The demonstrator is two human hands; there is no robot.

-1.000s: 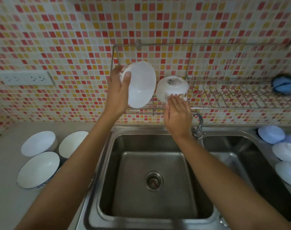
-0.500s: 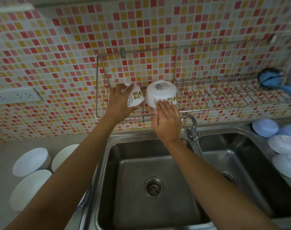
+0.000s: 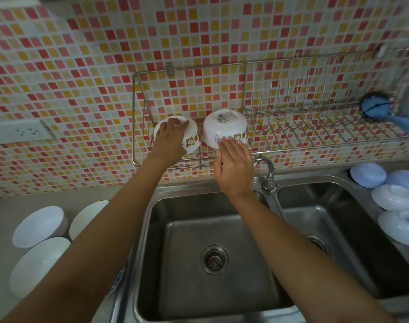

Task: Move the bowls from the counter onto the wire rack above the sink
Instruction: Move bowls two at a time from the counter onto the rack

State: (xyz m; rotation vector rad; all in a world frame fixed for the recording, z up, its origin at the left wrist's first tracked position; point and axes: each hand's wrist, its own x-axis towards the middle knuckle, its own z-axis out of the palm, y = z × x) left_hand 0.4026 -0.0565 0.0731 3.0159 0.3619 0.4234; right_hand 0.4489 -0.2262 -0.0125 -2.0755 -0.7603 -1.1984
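Two white bowls with cartoon prints sit upside down on the left end of the wire rack (image 3: 292, 127) above the sink. My left hand (image 3: 170, 141) grips the left bowl (image 3: 191, 138) from above and in front. The right bowl (image 3: 224, 127) stands beside it, with the fingertips of my right hand (image 3: 233, 169) resting flat against its near side. Three white bowls (image 3: 40, 226) stand upright on the counter at the lower left, partly hidden by my left forearm.
A double steel sink (image 3: 212, 252) lies below, with a tap (image 3: 267, 173) between the basins. Several pale blue and white bowls (image 3: 392, 197) lie upside down at the right. A blue brush (image 3: 375, 107) rests on the rack's right end. A wall socket (image 3: 19, 132) is at left.
My left hand turned its bowl from on edge to upside down and lowered it onto the rack beside the other bowl. My right hand stayed against the right bowl.
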